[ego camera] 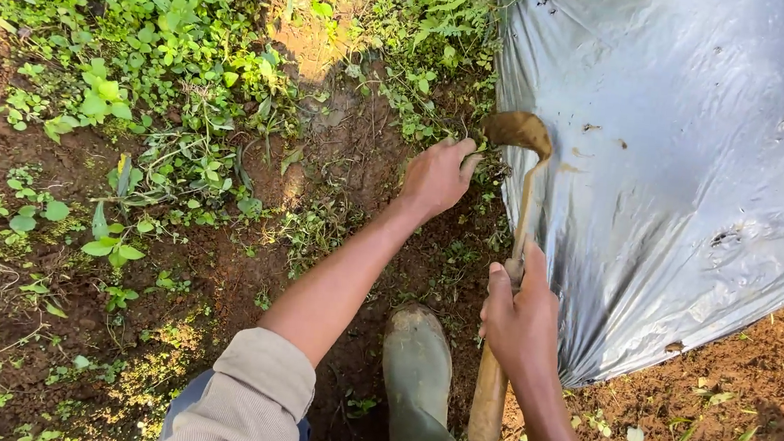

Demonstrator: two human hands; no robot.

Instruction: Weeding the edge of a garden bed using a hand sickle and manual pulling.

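Small hand hoe (518,203), curved metal neck w/ mud-caked blade at top, wooden handle running down toward bottom of frame; blade sits up at the edge of the silver plastic sheet (679,179), just right of the weed clump; right hand (520,322) wrapped round the handle about mid-length, fingers curled fully closed on it, thumb along the near side, lower end of handle sticking out below the wrist; left hand (436,175) reaching fwd to the weeds (438,121) at the sheet's edge, fingers bent down into the greenery, look pinched on stems but what exactly is gripped can't be told, fingertips partly hidden in leaves; left fingertips just beside the hoe blade, touching or not unclear; left forearm bare, pale rolled sleeve (248,402) at bottom; green rubber boot (419,365), muddy toe, planted between the two arms in a dark soil furrow; sheet covers upper right, wrinkled, a few small holes and dirt specks, its lower edge lying on red-brown soil (757,375) w/ scattered dry leaf bits; left side of view is bare brown earth patched w/ low leafy green plants (142,47); no containers in view.
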